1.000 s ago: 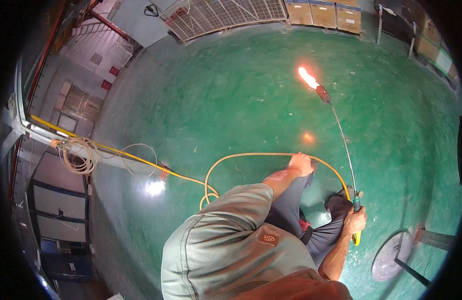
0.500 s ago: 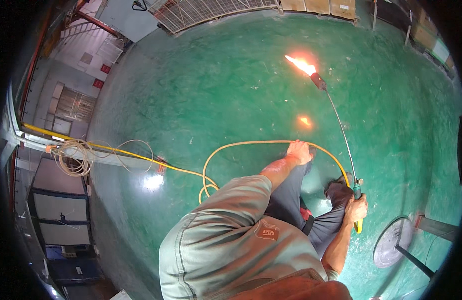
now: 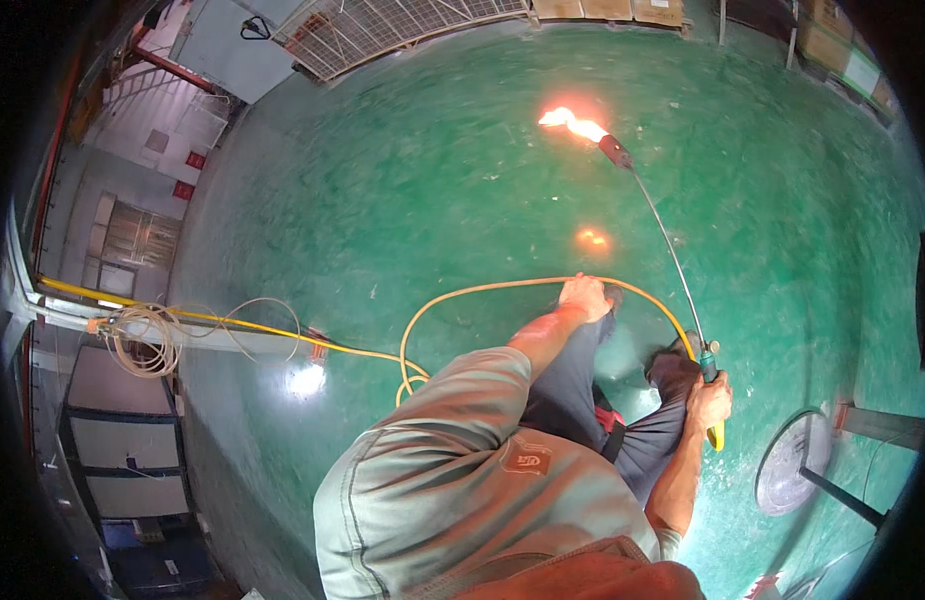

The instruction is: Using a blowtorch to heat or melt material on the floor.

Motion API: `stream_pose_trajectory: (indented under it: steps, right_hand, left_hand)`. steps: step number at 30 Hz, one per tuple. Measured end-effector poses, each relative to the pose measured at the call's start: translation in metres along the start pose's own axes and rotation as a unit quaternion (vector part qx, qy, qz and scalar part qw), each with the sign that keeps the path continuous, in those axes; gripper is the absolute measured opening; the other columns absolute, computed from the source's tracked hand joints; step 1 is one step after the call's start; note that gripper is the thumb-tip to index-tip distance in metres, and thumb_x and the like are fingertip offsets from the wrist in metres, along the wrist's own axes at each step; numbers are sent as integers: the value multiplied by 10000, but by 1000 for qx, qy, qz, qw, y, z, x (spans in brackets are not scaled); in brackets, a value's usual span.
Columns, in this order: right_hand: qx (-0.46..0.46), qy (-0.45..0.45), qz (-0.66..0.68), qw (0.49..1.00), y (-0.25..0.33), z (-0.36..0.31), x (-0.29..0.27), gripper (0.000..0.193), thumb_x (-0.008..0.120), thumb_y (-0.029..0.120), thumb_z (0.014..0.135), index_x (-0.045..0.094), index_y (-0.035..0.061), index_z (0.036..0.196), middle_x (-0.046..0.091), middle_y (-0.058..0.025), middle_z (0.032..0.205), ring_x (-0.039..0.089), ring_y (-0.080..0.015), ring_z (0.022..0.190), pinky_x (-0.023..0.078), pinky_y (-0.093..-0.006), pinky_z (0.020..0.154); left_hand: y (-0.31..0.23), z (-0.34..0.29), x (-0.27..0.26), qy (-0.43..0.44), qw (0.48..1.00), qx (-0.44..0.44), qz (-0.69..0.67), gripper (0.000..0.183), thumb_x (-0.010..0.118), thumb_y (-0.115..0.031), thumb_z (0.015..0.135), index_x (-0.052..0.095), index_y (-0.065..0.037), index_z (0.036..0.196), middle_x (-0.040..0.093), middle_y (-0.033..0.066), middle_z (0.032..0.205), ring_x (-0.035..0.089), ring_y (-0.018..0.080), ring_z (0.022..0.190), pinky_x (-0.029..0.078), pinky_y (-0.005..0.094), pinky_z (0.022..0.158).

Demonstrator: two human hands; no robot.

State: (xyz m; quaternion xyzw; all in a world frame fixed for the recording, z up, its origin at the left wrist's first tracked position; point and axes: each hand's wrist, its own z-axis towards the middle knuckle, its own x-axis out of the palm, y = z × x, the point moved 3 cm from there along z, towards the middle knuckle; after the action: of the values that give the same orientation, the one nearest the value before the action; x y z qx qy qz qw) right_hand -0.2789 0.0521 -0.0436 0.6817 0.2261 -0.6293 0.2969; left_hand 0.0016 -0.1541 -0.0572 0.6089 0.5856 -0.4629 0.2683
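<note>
My right hand is wrapped around the green handle of a gas torch. Its long thin metal lance reaches away over the floor to a dark burner head. A bright orange-white flame burns from that head, pointing to the far left. From the handle's lower end a yellow hose loops forward and round to the left. My left hand is closed on this hose at the top of its loop, above my shoe; its fingertips are partly hidden.
Beneath me is a glossy green floor reflecting the flame. A wire cage and cardboard boxes stand along the far side. At left, a coiled thin hose hangs by a post. A round metal base with a pole stands at right.
The whole view has shifted slightly, with the background sliding left. The torch's burner head appears a little farther left and up, and the flame looks longer and wavier. Both hands keep their holds.
</note>
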Motion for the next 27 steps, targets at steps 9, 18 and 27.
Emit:
stream_pose_trajectory:
  steps: [9, 18, 27]
  right_hand:
    - [12, 0, 67, 998, -4, 2, 3, 288, 777, 307, 767, 676, 93, 931, 715, -147, 899, 708, -345, 882, 574, -469, 759]
    - [-31, 19, 134, 990, -3, 5, 2, 431, 799, 332, 771, 648, 70, 1079, 709, -161, 1025, 691, -327, 1012, 573, -472, 828]
    - [-62, -41, 142, 987, -3, -10, 7, 356, 783, 293, 758, 641, 74, 1000, 723, -108, 947, 698, -286, 941, 582, -429, 771]
  left_hand:
    - [-20, -2, -12, -40, 988, 136, 64, 401, 662, -430, 858, 756, -88, 1046, 703, 149, 1106, 622, 324, 1152, 501, 458, 979]
    - [-97, -46, 19, -137, 893, 426, -47, 569, 735, -284, 884, 553, -63, 1376, 548, 149, 1406, 578, 327, 1229, 464, 449, 1050]
    - [-148, -63, 53, -38, 893, 423, -146, 607, 668, -232, 956, 440, -24, 1479, 516, 207, 1435, 700, 267, 870, 556, 416, 836]
